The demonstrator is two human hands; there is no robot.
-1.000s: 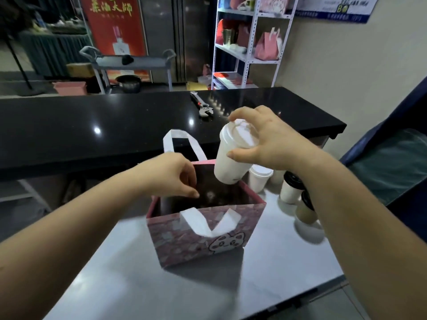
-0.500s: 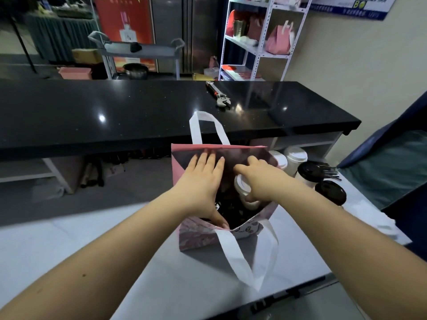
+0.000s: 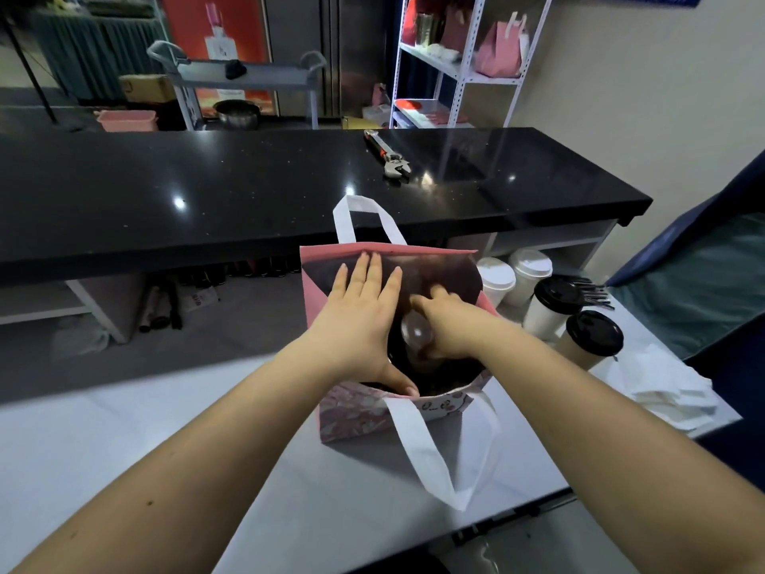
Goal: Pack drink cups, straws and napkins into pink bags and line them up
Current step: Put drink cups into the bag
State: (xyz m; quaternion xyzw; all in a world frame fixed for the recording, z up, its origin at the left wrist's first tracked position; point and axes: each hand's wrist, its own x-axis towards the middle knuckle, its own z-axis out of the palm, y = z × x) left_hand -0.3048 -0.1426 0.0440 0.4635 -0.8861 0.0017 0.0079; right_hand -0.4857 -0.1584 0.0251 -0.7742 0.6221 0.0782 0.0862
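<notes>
Pink bag (image 3: 352,412), open, on table (image 3: 165,428).
Left hand (image 3: 356,325) flat on far inner wall, fingers slightly spread; right hand (image 3: 451,329) inside, fingers curled round cup (image 3: 416,337).

Glossy black stone-like counter (image 3: 248,192); matt cloth-like pink bag (image 3: 356,412); metal wrench (image 3: 389,157).

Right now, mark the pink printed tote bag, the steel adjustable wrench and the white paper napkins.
pink printed tote bag (image 3: 352,412): head view, near printed wall.
steel adjustable wrench (image 3: 386,153): head view, middle of handle.
white paper napkins (image 3: 662,387): head view, top sheet.
</notes>
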